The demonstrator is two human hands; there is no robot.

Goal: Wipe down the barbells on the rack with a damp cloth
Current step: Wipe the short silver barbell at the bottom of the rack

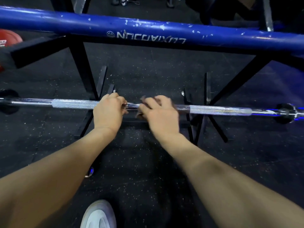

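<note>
A chrome barbell [74, 103] with knurled sections lies across a low black rack [85, 74], running left to right. My left hand [107, 111] grips the bar near its middle, fingers curled over it. Just to its right, my right hand [158, 113] holds a small brownish cloth [142, 100] wrapped around the smooth centre of the bar; the hand is blurred. Most of the cloth is hidden under my fingers.
A thick blue bar [148, 30] with white lettering crosses above the rack. A red weight plate [8, 41] sits at far left. The floor is black speckled rubber [148, 170]. My white shoe [98, 214] shows at the bottom edge.
</note>
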